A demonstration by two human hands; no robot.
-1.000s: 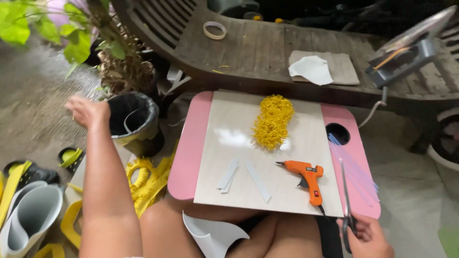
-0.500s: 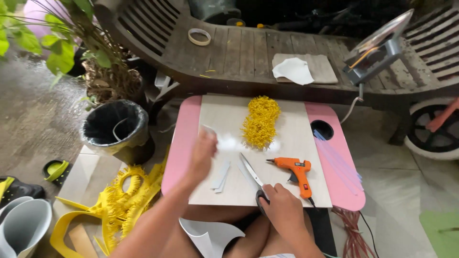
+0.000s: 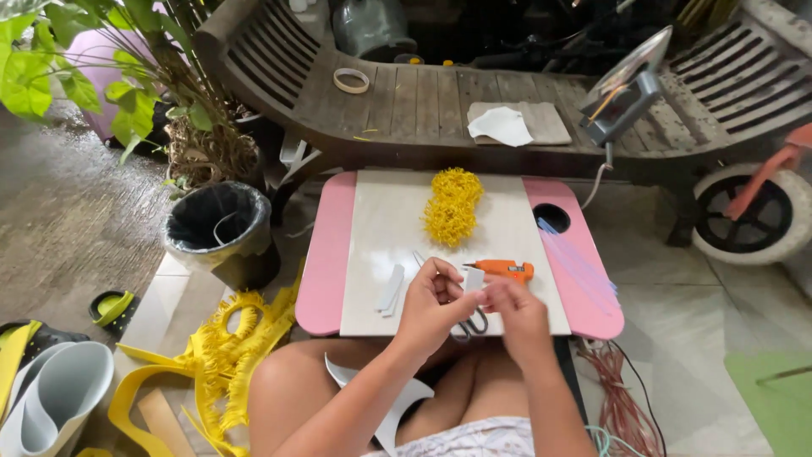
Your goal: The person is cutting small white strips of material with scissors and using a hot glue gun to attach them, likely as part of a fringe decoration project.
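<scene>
In the head view, you are now bringing both hands together over the near edge of the pink-and-white lap table (image 3: 334,254), where a second ago your left arm was reaching out far to the left beside the black bin (image 3: 222,222) and your right hand was down at the near right corner. Your left hand (image 3: 433,298) is curling closed around the scissors (image 3: 469,322), whose handles are showing just below your fingers and whose blade tip is poking out above them; half a second ago those scissors were lying under your right hand instead. Your right hand (image 3: 512,309) is pinching a small white strip (image 3: 474,280) between thumb and fingertips, holding it upright between the two hands, touching the left fingers. That suggests you are moving from fetching to working on this piece. Two more white strips (image 3: 392,289) are lying on the table just left of your left hand. The orange glue gun (image 3: 506,269) is resting just beyond your right hand, untouched. The yellow fringed bundle (image 3: 452,206) is sitting farther out at the table's middle, well apart from both hands, and more yellow fringe (image 3: 228,355) is trailing on the floor at the near left.
</scene>
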